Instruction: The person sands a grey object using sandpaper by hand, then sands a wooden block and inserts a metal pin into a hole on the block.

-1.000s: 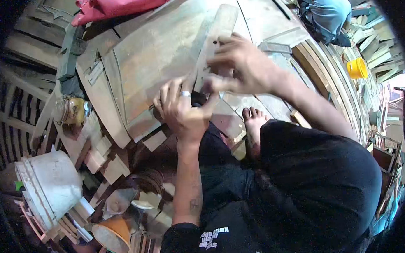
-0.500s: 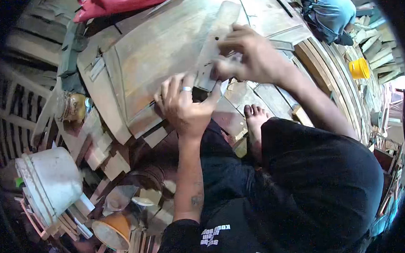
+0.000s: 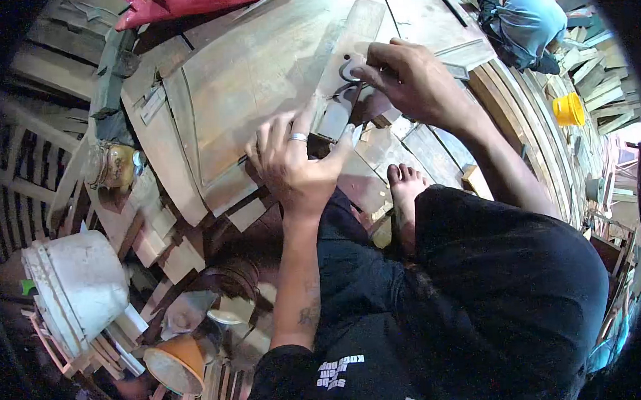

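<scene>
A long, narrow wooden board [image 3: 359, 28] lies slanted across the worktable, with a small dark hole near its middle. My left hand [image 3: 290, 158], wearing a ring, grips the board's near end, fingers on one side and thumb on the other. My right hand [image 3: 419, 81] is closed over the board's right edge, thumb and fingers pinched at a small curved, hook-like grey piece [image 3: 346, 71]. Another curved shape shows just below it on the board; its outline is partly covered. What else lies inside the right fingers is hidden.
The wooden worktable [image 3: 237, 96] carries a red bag [image 3: 197, 6] at its far edge. A glass jar [image 3: 117, 166], white bucket [image 3: 84, 285] and orange container [image 3: 177, 365] are on the left. Long planks [image 3: 521, 120], a yellow bucket [image 3: 568, 109] and another person [image 3: 527, 23] are right.
My right hand, blurred before, has drawn slightly up and right off the board, and the curved grey piece now shows. My left hand stays at the board's near end.
</scene>
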The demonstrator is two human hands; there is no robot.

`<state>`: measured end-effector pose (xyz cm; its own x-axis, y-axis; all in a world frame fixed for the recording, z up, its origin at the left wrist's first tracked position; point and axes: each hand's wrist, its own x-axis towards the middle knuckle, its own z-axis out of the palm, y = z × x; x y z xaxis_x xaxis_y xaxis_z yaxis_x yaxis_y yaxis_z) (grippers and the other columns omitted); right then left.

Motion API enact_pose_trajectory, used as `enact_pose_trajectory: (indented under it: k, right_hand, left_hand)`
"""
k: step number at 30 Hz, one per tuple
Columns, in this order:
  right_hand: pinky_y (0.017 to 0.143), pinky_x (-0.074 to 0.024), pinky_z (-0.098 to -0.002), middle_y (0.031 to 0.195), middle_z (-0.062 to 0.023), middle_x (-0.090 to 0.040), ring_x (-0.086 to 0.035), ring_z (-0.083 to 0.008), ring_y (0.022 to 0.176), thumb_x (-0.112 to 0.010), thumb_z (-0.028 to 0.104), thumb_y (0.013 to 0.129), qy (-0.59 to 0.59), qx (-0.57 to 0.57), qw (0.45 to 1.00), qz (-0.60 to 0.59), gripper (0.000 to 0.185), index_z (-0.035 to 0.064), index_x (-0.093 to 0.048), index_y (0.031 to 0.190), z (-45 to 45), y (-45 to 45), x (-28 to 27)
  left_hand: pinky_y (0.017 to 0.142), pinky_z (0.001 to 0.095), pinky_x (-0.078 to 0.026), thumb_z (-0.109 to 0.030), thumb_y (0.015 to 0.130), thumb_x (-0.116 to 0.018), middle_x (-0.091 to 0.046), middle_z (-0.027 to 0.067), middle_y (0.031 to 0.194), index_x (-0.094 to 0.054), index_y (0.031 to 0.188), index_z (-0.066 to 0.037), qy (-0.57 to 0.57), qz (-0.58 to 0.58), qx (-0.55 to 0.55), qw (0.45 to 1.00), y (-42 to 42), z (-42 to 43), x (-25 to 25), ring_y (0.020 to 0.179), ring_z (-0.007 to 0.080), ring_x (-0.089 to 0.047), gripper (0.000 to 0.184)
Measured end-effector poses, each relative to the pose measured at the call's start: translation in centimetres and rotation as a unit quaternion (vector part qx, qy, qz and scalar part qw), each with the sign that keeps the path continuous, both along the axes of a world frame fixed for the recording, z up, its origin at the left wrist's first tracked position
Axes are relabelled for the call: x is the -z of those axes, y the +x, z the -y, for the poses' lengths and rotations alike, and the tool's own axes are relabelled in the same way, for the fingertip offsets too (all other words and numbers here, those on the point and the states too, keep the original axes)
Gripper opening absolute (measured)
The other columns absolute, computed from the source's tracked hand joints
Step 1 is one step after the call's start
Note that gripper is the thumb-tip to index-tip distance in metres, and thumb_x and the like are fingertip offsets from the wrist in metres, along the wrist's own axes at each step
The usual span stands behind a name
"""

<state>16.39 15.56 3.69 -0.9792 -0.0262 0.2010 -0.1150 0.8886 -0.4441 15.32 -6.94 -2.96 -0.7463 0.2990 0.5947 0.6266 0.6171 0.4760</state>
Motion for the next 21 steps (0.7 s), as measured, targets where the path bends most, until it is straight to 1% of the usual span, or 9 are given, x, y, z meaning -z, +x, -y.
enact_pose_trajectory:
  k: [2, 3, 4, 6, 7, 11, 18, 20, 21]
  right_hand:
    - [0.067, -0.0494, -0.0417, 0.078, -0.0208, -0.065, -0.065, -0.0283, 0.071, -0.069, 0.034, 0.106, -0.053, -0.007, 0.999, 0.007, 0.036, -0.0015, -0.067, 0.099, 0.2, 0.4, 0.1]
    - [0.07, -0.0529, -0.0391, 0.083, -0.0189, -0.071, -0.07, -0.021, 0.075, -0.07, 0.03, 0.106, -0.069, 0.008, 0.995, 0.074, 0.033, -0.0021, -0.067, 0.1, 0.4, 0.6, -0.7]
    - [0.07, -0.0529, -0.0391, 0.083, -0.0189, -0.071, -0.07, -0.021, 0.075, -0.07, 0.03, 0.106, -0.069, 0.006, 0.995, 0.076, 0.033, -0.0021, -0.067, 0.1, 0.3, 0.7, -0.5]
    - [0.075, -0.0563, -0.0356, 0.086, -0.0132, -0.074, -0.071, -0.0151, 0.08, -0.071, 0.027, 0.105, -0.196, -0.018, 0.974, 0.112, 0.029, -0.0023, -0.068, 0.104, -0.1, 1.0, 0.0]
    - [0.081, -0.0583, -0.0338, 0.09, -0.0102, -0.076, -0.074, -0.0148, 0.086, -0.07, 0.023, 0.106, -0.136, -0.033, 0.985, 0.105, 0.025, -0.0025, -0.068, 0.108, -0.5, 1.0, 0.0]
    - [0.084, -0.0597, -0.0354, 0.094, -0.0129, -0.077, -0.076, -0.0166, 0.09, -0.068, 0.02, 0.107, -0.118, -0.009, 0.985, 0.126, 0.023, -0.0032, -0.068, 0.11, -0.1, 1.4, -0.7]
    - [0.083, -0.0615, -0.036, 0.094, -0.0121, -0.076, -0.077, -0.0179, 0.091, -0.064, 0.013, 0.108, -0.168, -0.036, 0.98, 0.099, 0.022, -0.0004, -0.062, 0.125, -1.0, 1.7, 1.3]
    - [0.078, -0.0577, -0.0432, 0.096, -0.0189, -0.075, -0.074, -0.0303, 0.085, -0.069, 0.02, 0.104, -0.265, -0.049, 0.96, 0.071, 0.035, 0.0041, -0.059, 0.134, -0.7, 1.9, 1.3]
    - [0.078, -0.0577, -0.0432, 0.096, -0.0189, -0.075, -0.074, -0.0303, 0.085, -0.069, 0.02, 0.104, -0.265, -0.049, 0.96, 0.071, 0.035, 0.0041, -0.059, 0.134, -0.7, 1.9, 1.3]
  left_hand:
    - [0.096, 0.0463, -0.045, -0.037, 0.071, -0.093, -0.071, 0.0061, 0.108, -0.078, 0.116, -0.011, 0.005, 0.001, -0.004, 1.0, -0.1, -0.1, 0.4, 0.105, 0.0304, -0.065, 0.054]
    - [0.099, 0.0455, -0.043, -0.039, 0.071, -0.092, -0.071, 0.0035, 0.108, -0.079, 0.117, -0.014, 0.007, 0.002, -0.01, 1.0, -0.2, -0.1, 0.5, 0.105, 0.0277, -0.064, 0.054]
    - [0.099, 0.0455, -0.043, -0.039, 0.071, -0.092, -0.071, 0.0035, 0.108, -0.079, 0.117, -0.014, 0.006, 0.003, -0.011, 1.0, -0.2, 0.0, 0.6, 0.105, 0.0277, -0.064, 0.054]
    - [0.099, 0.0454, -0.043, -0.039, 0.071, -0.092, -0.071, 0.0034, 0.109, -0.08, 0.117, -0.014, 0.008, 0.009, -0.007, 1.0, -0.1, 0.0, 0.6, 0.106, 0.0272, -0.064, 0.054]
    - [0.099, 0.0454, -0.043, -0.039, 0.071, -0.092, -0.071, 0.0034, 0.109, -0.08, 0.117, -0.014, 0.009, 0.011, -0.008, 1.0, -0.1, 0.0, 0.5, 0.106, 0.0272, -0.064, 0.054]
    - [0.095, 0.0463, -0.046, -0.035, 0.071, -0.094, -0.072, 0.0066, 0.107, -0.078, 0.122, -0.012, 0.004, 0.0, -0.002, 1.0, 0.0, 0.0, 0.2, 0.105, 0.0303, -0.066, 0.058]
    - [0.099, 0.0459, -0.042, -0.038, 0.069, -0.092, -0.07, 0.0037, 0.107, -0.079, 0.118, -0.014, 0.016, 0.001, -0.007, 1.0, -0.2, -0.1, 0.7, 0.105, 0.0284, -0.064, 0.056]
    - [0.099, 0.0461, -0.042, -0.038, 0.069, -0.092, -0.07, 0.0039, 0.108, -0.079, 0.118, -0.014, 0.012, 0.003, -0.006, 1.0, -0.2, 0.0, 0.8, 0.105, 0.0285, -0.064, 0.056]
    - [0.099, 0.0463, -0.042, -0.038, 0.068, -0.092, -0.07, 0.0041, 0.108, -0.079, 0.118, -0.014, 0.009, 0.004, -0.004, 1.0, -0.3, 0.0, 0.8, 0.105, 0.0287, -0.064, 0.057]
